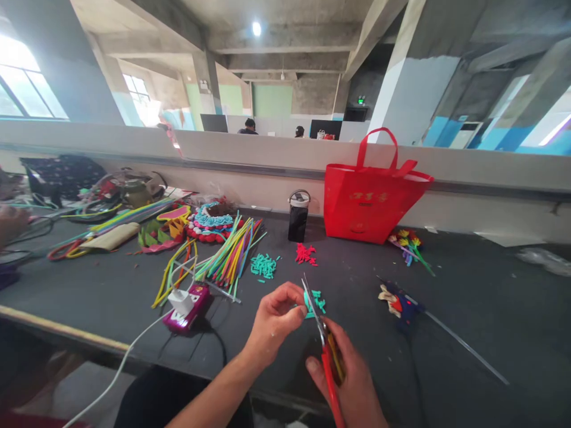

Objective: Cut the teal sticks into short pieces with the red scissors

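Note:
My right hand (350, 377) grips a pair of scissors (330, 380) with red handles, the slightly parted blades pointing up and away from me. Close to the blades, my left hand (276, 321) has thumb and forefinger pinched together; what they hold, if anything, is hidden. Just beyond the fingertips lies a small heap of green cut pieces (317, 302), partly behind the blades. Farther back sit a second pile of green pieces (263, 266) and a pile of red pieces (306, 254).
Colourful pipe cleaners (234, 252) lie fanned out at left, near a purple power strip (187, 309) with a white plug. A dark phone (297, 223) leans at the back beside a red bag (375, 205). A thin clear rod (464, 345) lies at right.

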Demonstrator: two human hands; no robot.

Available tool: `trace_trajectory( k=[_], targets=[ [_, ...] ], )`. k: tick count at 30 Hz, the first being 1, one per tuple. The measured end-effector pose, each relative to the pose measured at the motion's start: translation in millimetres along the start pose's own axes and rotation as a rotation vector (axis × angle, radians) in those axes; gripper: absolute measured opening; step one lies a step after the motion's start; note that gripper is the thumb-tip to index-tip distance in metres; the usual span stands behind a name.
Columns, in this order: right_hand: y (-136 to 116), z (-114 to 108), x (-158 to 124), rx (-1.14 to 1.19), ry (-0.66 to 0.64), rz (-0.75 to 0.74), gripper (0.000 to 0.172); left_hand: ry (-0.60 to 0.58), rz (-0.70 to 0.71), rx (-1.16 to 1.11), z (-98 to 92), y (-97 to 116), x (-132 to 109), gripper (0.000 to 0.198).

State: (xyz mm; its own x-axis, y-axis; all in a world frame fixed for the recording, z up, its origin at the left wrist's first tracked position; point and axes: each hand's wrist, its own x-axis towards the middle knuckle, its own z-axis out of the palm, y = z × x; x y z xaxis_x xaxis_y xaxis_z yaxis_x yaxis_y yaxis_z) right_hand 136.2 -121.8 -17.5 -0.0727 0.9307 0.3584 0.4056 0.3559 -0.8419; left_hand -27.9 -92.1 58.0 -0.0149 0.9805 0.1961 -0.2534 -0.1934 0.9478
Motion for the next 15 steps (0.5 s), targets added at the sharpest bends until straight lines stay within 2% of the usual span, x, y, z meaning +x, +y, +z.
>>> trace_trajectory(
  k=[4,8,12,15],
  targets=[
    [-6,-2,4,0.227,0.057,0.109,0.051,-0.128,0.095,0.201,-1.1,-4,-2,0.007],
    [-14,-4,14,0.480,0.098,0.188,0.045,-0.230,0.185,0.487,3.0,-9,-10,0.014],
    [-15,-1,18,0.501,0.078,0.200,0.038,-0.248,0.238,0.655,3.4,-13,-17,0.015],
    [-14,1,17,0.504,0.112,0.203,0.037,-0.239,0.186,0.652,1.4,-15,-19,0.017]
  ],
)
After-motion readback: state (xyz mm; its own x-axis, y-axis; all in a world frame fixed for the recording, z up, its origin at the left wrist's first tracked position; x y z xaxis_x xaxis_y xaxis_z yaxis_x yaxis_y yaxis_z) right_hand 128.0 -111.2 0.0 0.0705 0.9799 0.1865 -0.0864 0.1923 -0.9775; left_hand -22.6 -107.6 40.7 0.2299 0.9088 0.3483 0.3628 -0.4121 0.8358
